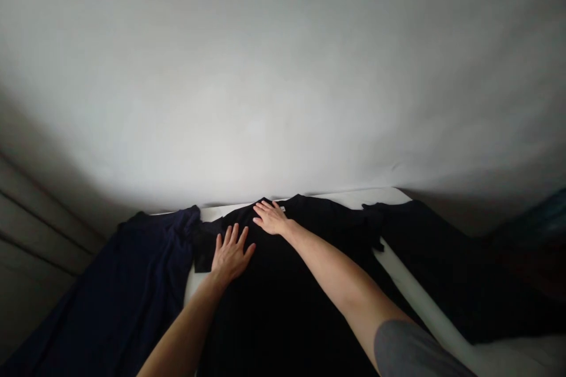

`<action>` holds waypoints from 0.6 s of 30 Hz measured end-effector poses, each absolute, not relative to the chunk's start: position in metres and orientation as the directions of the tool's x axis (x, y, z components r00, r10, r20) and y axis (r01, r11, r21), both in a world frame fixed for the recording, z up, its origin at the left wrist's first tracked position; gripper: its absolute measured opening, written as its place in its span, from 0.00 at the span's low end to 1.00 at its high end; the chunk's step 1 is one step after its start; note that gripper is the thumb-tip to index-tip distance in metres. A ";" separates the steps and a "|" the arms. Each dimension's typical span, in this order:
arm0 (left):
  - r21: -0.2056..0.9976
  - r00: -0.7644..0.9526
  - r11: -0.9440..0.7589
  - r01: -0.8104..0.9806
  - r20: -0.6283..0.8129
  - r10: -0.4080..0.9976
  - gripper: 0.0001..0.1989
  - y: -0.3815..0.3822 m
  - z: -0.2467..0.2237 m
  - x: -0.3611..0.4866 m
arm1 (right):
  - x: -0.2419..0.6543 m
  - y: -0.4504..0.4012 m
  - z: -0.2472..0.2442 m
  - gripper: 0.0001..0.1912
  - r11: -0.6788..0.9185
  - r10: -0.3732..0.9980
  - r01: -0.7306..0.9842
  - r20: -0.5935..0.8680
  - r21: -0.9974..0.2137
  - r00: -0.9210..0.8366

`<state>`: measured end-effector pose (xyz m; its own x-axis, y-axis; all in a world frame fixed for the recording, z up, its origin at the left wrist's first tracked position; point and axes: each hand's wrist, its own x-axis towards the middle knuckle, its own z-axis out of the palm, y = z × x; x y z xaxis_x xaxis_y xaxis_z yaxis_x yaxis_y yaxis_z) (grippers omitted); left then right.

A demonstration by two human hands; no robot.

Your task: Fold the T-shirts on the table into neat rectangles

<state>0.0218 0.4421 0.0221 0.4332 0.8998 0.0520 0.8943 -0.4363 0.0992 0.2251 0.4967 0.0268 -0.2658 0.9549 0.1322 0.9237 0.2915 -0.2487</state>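
Observation:
A black short-sleeved T-shirt (283, 288) lies spread out, with its neckline toward the wall and a small white label (283, 208) at the collar. My left hand (230, 256) rests flat on it near the left sleeve, fingers spread. Close to the collar, my right hand (270, 217) also lies on the cloth, palm down with the fingers stretched out. Neither hand grips the fabric. The lower part of the shirt runs out of the bottom of the view.
A white table (424, 300) carries the clothes against a pale wall (265, 82). Crumpled dark blue cloth (119, 288) hangs over the left side. More dark cloth (446, 271) covers the right side. Horizontal ridges (39, 230) show at far left.

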 end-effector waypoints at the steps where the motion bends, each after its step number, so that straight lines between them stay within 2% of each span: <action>1: 0.082 0.434 -0.436 0.896 0.043 0.900 0.32 0.443 0.022 0.023 | 0.231 0.492 0.030 0.26 0.301 0.950 0.921 0.167 -0.246 -0.266; 4: 0.039 0.442 -0.443 0.896 0.027 0.897 0.32 0.445 0.023 0.024 | 0.274 0.465 0.044 0.23 0.277 0.931 0.932 0.305 -0.235 -0.200; 6: 0.021 0.443 -0.443 0.896 0.017 0.896 0.32 0.445 0.024 0.023 | 0.324 0.434 0.057 0.21 0.169 0.939 0.959 0.334 -0.226 -0.086; 9: -0.013 0.419 -0.419 0.908 -0.004 0.908 0.31 0.444 0.030 0.026 | 0.414 0.376 0.075 0.17 -0.193 0.922 0.962 0.300 -0.191 0.245; 12: -0.082 0.422 -0.416 0.906 0.075 0.904 0.28 0.441 0.041 0.053 | 0.486 0.321 0.085 0.14 -0.516 0.793 0.839 0.274 -0.171 0.543; 15: -0.073 0.594 -0.591 0.804 0.143 0.791 0.28 0.434 0.052 0.113 | 0.513 0.290 0.082 0.16 -0.638 0.738 0.753 0.151 -0.161 0.658; 18: 0.026 0.755 -0.761 0.648 0.112 0.646 0.28 0.426 0.055 0.192 | 0.507 0.288 0.075 0.23 -0.666 0.723 0.718 0.060 -0.202 0.688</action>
